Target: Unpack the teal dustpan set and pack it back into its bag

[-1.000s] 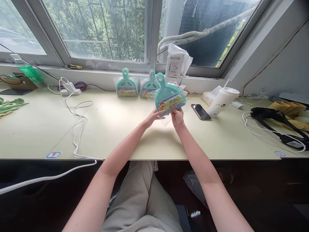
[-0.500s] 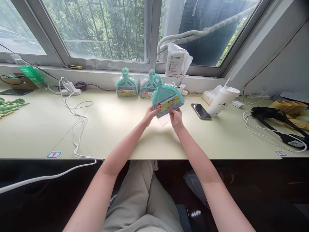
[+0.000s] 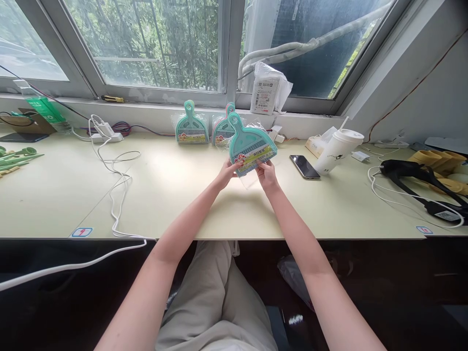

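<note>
- Both hands grip a teal dustpan-and-brush set [image 3: 251, 144] in clear wrapping, held tilted above the middle of the pale table [image 3: 183, 195].
- The left hand [image 3: 227, 173] pinches its lower left edge; the right hand [image 3: 267, 174] pinches the lower right.
- Two more packaged sets [image 3: 190, 127] lean against the far sill.
- A phone [image 3: 304, 166] and a lidded cup [image 3: 338, 151] sit to the right.

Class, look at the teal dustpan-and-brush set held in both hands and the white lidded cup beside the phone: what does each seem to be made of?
Teal dustpan-and-brush set: apparently moulded plastic, uniform matte colour, inside a clear glossy film bag that glints and hangs below. White lidded cup: probably paper or plastic, plain matte wall; unclear which.
</note>
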Available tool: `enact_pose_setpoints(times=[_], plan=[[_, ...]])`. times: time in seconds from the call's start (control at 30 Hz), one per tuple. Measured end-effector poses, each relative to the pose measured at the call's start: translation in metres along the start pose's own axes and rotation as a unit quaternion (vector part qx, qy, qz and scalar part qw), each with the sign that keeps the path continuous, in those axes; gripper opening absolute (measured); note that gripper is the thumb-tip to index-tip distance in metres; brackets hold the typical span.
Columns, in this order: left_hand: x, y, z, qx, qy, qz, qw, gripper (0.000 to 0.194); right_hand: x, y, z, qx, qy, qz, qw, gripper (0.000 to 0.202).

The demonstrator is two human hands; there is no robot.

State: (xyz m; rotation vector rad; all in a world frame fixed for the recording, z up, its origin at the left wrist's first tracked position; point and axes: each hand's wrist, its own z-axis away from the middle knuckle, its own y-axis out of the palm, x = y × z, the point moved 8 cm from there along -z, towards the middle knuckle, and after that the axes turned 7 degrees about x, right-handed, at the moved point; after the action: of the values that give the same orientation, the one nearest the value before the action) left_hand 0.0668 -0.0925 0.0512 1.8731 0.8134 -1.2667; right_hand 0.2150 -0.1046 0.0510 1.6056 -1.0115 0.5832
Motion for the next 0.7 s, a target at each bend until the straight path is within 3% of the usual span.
enact_pose_setpoints(times=[0.7], plan=[[-0.002,0.004,0.005,0.03,-0.015,0.003,0.999,0.057,-0.0085,-0.0021,-0.0025,0.0,0.046,0.014,0.999,0.024]])
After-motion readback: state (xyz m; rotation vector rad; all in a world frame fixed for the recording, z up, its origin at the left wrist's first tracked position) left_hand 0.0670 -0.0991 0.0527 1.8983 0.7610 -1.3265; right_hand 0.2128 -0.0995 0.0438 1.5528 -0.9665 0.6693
